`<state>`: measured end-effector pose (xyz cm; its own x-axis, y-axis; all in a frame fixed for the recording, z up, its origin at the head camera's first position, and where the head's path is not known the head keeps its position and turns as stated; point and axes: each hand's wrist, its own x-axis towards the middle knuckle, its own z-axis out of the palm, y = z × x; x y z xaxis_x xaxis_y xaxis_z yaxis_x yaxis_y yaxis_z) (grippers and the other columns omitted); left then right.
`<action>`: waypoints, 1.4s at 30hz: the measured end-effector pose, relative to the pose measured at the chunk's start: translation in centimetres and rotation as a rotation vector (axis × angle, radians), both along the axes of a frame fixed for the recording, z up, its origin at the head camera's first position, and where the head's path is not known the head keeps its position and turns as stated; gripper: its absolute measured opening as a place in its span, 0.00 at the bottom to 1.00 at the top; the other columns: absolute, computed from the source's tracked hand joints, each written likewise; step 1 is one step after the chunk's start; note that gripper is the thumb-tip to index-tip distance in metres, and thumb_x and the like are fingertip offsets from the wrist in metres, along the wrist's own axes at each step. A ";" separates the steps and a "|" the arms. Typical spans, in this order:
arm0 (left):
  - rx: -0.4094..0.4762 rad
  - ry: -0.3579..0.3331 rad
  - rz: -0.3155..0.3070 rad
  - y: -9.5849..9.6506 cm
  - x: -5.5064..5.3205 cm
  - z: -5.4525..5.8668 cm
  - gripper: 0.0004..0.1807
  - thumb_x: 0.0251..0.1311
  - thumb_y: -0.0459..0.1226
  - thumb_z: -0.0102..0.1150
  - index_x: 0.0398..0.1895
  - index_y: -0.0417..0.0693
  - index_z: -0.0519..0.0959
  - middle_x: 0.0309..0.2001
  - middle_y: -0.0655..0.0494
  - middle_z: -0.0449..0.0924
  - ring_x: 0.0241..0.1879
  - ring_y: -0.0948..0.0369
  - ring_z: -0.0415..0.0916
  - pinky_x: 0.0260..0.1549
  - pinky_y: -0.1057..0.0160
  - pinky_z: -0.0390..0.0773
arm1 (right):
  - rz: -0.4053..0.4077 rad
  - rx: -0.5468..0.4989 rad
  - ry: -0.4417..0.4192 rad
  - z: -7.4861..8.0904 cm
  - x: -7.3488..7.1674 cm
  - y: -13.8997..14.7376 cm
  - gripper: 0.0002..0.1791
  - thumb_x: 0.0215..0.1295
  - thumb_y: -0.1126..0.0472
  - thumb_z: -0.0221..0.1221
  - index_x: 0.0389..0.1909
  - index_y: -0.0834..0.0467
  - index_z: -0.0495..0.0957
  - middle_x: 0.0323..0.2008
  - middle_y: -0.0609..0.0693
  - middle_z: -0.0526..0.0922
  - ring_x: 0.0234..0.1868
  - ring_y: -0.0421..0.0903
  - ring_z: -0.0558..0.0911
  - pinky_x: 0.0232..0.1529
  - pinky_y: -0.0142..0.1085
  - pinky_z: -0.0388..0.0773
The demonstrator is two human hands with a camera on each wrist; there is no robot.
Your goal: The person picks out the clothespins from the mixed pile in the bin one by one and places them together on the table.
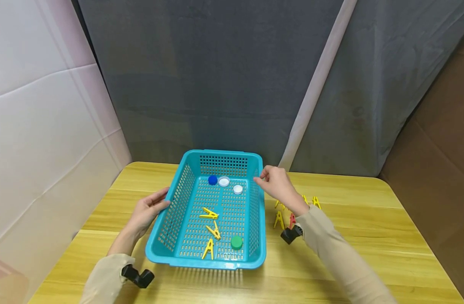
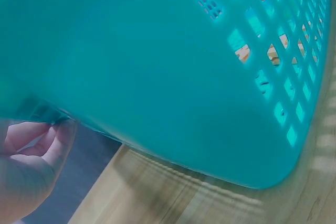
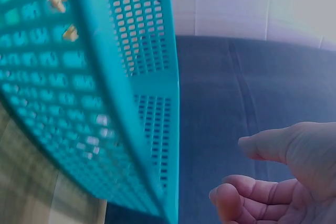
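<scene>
A turquoise plastic basket [image 1: 206, 264] with slotted walls is in the middle of the head view. Inside it lie several yellow clothespins [image 1: 209, 214], a green bottle cap [image 1: 237, 242], a blue cap [image 1: 213, 180], a white cap [image 1: 237, 189] and a white ring-like lid [image 1: 223, 181]. My left hand [image 1: 150, 211] pinches the basket's left rim between thumb and fingers. By the right rim, my right hand [image 1: 278, 184] is raised with nothing in it. In the right wrist view its thumb and loosely bent fingers [image 3: 262, 190] stand apart, away from the basket wall.
On the wooden table [image 1: 353, 236], to the right of the basket, are several more yellow clothespins [image 1: 279, 220] and a red clothespin [image 1: 292, 220], partly hidden by my right forearm. A grey curtain [image 1: 216, 84] hangs behind the table.
</scene>
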<state>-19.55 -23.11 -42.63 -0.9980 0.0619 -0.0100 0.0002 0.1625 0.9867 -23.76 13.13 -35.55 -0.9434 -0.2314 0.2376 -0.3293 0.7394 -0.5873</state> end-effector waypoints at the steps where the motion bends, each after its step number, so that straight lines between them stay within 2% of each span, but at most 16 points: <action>1: 0.000 0.001 0.000 0.0 0.0 0.0 0.30 0.65 0.33 0.53 0.67 0.31 0.59 0.57 0.39 0.70 0.43 0.74 0.73 0.40 0.73 0.77 | 0.006 0.000 -0.001 0.1 -0.1 -0.4 0.12 0.62 0.57 0.61 0.29 0.64 0.76 0.17 0.50 0.73 0.14 0.42 0.67 0.16 0.31 0.65; 11: 0.000 -0.002 0.012 0.0 0.0 -0.2 0.30 0.64 0.33 0.54 0.67 0.31 0.59 0.56 0.42 0.71 0.43 0.75 0.72 0.40 0.73 0.76 | 0.066 0.008 -0.017 1.0 -0.3 -3.8 0.11 0.62 0.57 0.61 0.30 0.62 0.77 0.14 0.48 0.71 0.12 0.41 0.66 0.16 0.29 0.63; 17: -0.004 0.001 0.008 0.0 -0.1 -0.2 0.31 0.64 0.33 0.54 0.67 0.31 0.58 0.59 0.36 0.67 0.44 0.76 0.72 0.41 0.73 0.76 | 0.127 0.000 -0.016 0.8 -0.5 -5.9 0.11 0.62 0.58 0.62 0.30 0.63 0.77 0.14 0.47 0.70 0.13 0.40 0.67 0.18 0.29 0.65; 22: 0.008 0.001 0.009 0.1 -0.1 -0.3 0.31 0.64 0.33 0.55 0.67 0.31 0.59 0.57 0.41 0.70 0.44 0.75 0.72 0.40 0.73 0.76 | 0.158 0.017 -0.072 0.3 -0.7 -7.6 0.10 0.62 0.57 0.61 0.31 0.61 0.77 0.16 0.48 0.72 0.15 0.40 0.68 0.19 0.29 0.65; 27: 0.020 0.002 0.010 0.1 -0.1 -0.4 0.31 0.63 0.33 0.56 0.67 0.30 0.59 0.54 0.48 0.73 0.43 0.74 0.73 0.40 0.73 0.77 | 0.223 0.043 -0.099 -0.2 -0.9 -8.9 0.10 0.62 0.57 0.61 0.30 0.61 0.76 0.21 0.48 0.75 0.18 0.40 0.68 0.20 0.28 0.65; 37: 0.001 -0.002 0.016 0.0 -0.1 -0.3 0.30 0.64 0.33 0.54 0.67 0.31 0.59 0.58 0.39 0.69 0.43 0.76 0.72 0.41 0.73 0.76 | 0.350 0.069 -0.166 -1.8 -1.8 -11.1 0.08 0.59 0.60 0.63 0.31 0.61 0.77 0.21 0.47 0.75 0.21 0.38 0.69 0.26 0.27 0.69; 42: -0.001 -0.001 0.018 0.0 -0.1 -0.2 0.30 0.64 0.32 0.54 0.67 0.31 0.59 0.56 0.42 0.71 0.43 0.75 0.73 0.41 0.73 0.76 | 0.403 0.094 -0.169 -3.0 -2.4 -11.9 0.09 0.58 0.60 0.65 0.33 0.62 0.79 0.24 0.48 0.78 0.23 0.37 0.72 0.29 0.27 0.71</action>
